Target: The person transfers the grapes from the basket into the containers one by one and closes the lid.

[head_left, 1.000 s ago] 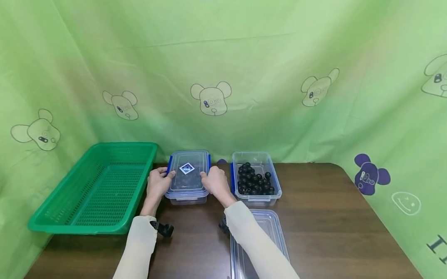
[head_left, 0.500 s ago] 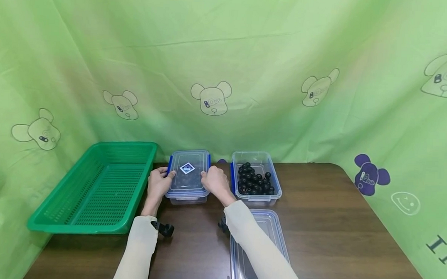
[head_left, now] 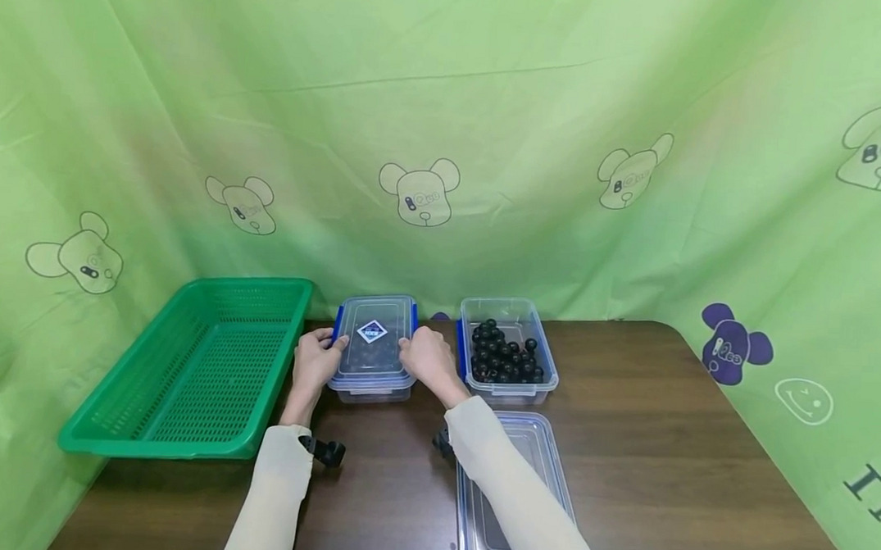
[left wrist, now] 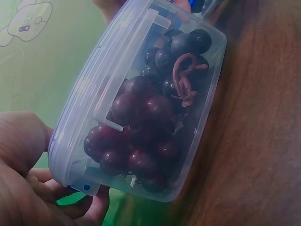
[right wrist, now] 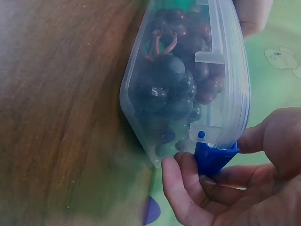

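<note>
A clear plastic food container (head_left: 373,362) with its lid on stands at the back middle of the table. Its lid has blue side latches and a diamond label. Dark grapes (left wrist: 141,106) with a brownish stem show through its wall in both wrist views. My left hand (head_left: 315,360) grips its left side, thumb on the lid's edge and fingers curled by the latch. On the opposite side, my right hand (head_left: 431,360) has its thumb at the lid's rim and fingers around the blue latch (right wrist: 214,159), which slants outward from the wall.
A green perforated basket (head_left: 259,365) stands to the left. On the right is an open container (head_left: 538,397) holding loose dark grapes (head_left: 507,356). In front of it a clear lid (head_left: 525,451) lies on the brown table (head_left: 662,449), partly under my right sleeve. Behind hangs a green curtain (head_left: 515,254).
</note>
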`<state>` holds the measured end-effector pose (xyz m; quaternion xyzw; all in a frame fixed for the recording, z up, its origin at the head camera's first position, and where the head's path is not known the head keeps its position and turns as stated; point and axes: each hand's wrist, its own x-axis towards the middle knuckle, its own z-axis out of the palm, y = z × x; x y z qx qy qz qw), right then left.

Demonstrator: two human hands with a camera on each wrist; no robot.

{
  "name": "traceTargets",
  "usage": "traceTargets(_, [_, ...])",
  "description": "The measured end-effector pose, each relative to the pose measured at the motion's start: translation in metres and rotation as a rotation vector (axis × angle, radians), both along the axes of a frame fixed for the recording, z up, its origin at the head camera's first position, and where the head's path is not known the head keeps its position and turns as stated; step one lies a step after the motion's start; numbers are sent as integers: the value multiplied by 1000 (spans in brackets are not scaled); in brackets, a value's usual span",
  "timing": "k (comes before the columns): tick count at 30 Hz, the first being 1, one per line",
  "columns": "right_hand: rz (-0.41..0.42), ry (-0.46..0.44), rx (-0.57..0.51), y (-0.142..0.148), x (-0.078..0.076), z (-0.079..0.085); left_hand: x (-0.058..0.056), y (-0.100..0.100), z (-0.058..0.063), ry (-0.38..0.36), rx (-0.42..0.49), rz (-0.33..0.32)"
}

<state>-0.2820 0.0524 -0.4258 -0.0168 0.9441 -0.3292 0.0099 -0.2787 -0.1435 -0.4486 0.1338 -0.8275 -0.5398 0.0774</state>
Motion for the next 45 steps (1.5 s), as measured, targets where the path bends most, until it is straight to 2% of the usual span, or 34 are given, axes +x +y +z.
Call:
traceTargets(6, [29, 22, 19, 5, -1, 5, -3, 2, 8, 5, 11, -3])
traceTargets(9, [85, 13, 18, 14, -7, 1, 1, 5, 12, 11, -89, -7])
traceTargets(11, [125, -4, 7, 21, -2, 7, 10, 10, 16, 43, -197, -15])
traceTargets(14, [188, -10, 1, 34, 12, 22, 31, 23, 28, 125, -358, -47])
traceTargets(15, [194, -16, 4, 38, 23, 36, 39, 28, 33, 161, -389, -66])
traceTargets(18, [246, -1, 12, 57, 40, 51, 62, 41, 49, 252, -451, -137])
traceTargets(20, [282, -5, 11, 73, 50, 59, 75, 47, 55, 299, -460, -196])
traceTargets(23, [321, 2, 20, 98, 63, 66, 88, 55, 56, 335, -415, -310])
traceTargets(26, [336, 13, 36, 122, 77, 66, 99, 62, 44, 294, -317, -434])
traceTargets(28, [350, 18, 43, 137, 87, 61, 106, 67, 31, 221, -227, -512])
traceTargets(31, [370, -15, 51, 158, 105, 49, 118, 74, 10, 52, -48, -625])
traceTargets(34, [357, -59, 87, 179, 122, 35, 129, 82, -8, -121, 135, -710])
traceTargets(37, [319, -80, 133, 197, 132, 23, 139, 89, -22, -225, 240, -753])
traceTargets(41, [279, -112, 135, 213, 138, 9, 146, 97, -35, -273, 311, -758])
traceTargets(45, [263, -225, -8, 223, 141, -3, 145, 106, -39, -309, 378, -747])
